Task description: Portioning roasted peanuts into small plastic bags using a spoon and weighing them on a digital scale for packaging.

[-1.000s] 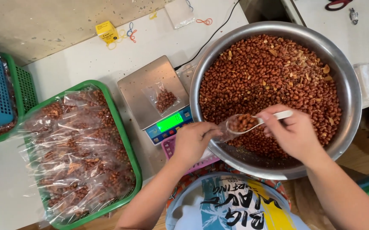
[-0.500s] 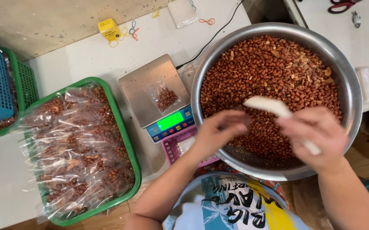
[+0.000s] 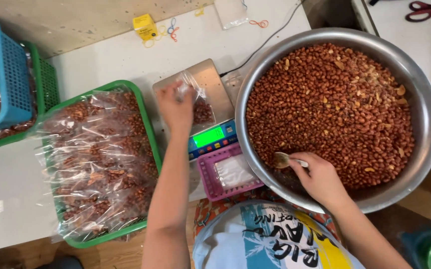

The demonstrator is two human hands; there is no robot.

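White table [image 3: 101,60] | 1 scale [image 3: 200,94] | 1 bowl [image 3: 424,99] | L hand [image 3: 175,107] on bag [image 3: 198,102] | R hand [image 3: 317,177] w/ spoon [image 3: 282,160]

Both arms out, hands apart

Left hand [image 3: 175,107] reaches forward, fingers pinched; right hand [image 3: 317,177] curls closed (wrist bent).
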